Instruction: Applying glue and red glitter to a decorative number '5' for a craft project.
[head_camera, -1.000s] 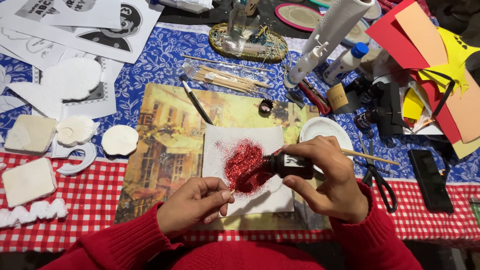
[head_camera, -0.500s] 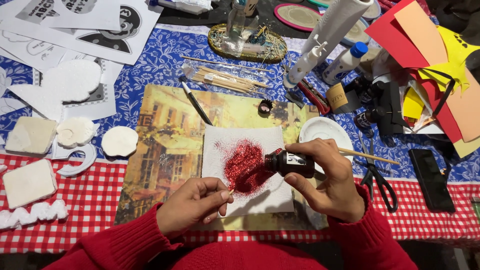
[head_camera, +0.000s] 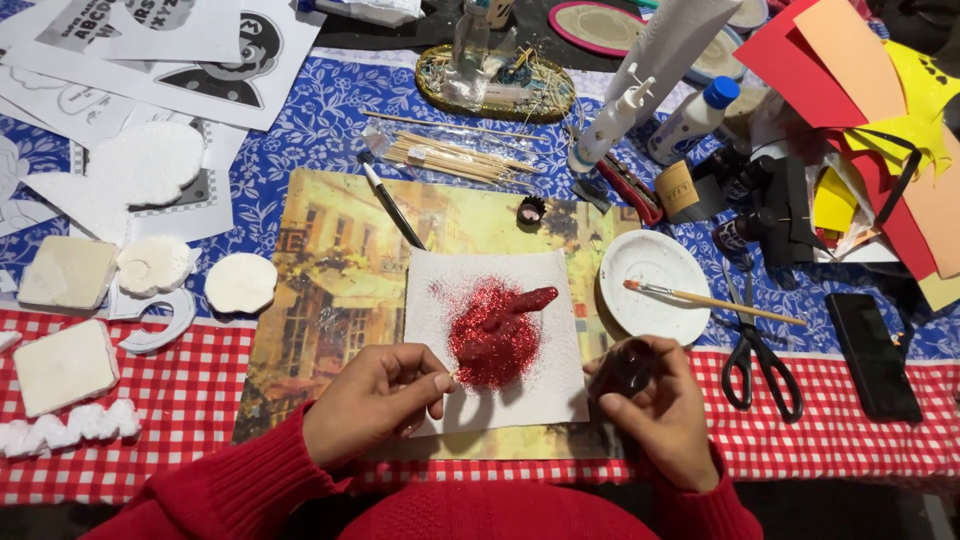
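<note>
Left hand (head_camera: 375, 398): pinching a thin stick between thumb and fingertips, its far end reaching into the heap of red glitter (head_camera: 492, 342) and seeming to carry the small glitter-coated shape (head_camera: 515, 303) that is lying at the heap's upper right.

Right hand (head_camera: 655, 410): curling around a small dark container (head_camera: 625, 366), held low just off the right edge of the white paper towel (head_camera: 500, 340); fingers closed on it, mouth of the container not clearly visible.

Paper towel: lying flat on a printed street-scene placemat (head_camera: 340, 300), catching the loose glitter.

Nearby items: white plate (head_camera: 655, 287) with a paintbrush (head_camera: 710, 299) resting across it, just right of the towel; black scissors (head_camera: 760, 360) on the red checked cloth (head_camera: 180, 380); white foam shapes (head_camera: 155, 265) at left; bundle of wooden skewers (head_camera: 455, 157) above.

Handling note, as a judgement: keeping the stick steady and the coated shape over the towel would be letting stray glitter fall back onto the paper; keeping the container upright and clear of the heap would be avoiding spills onto the cloth.
</note>
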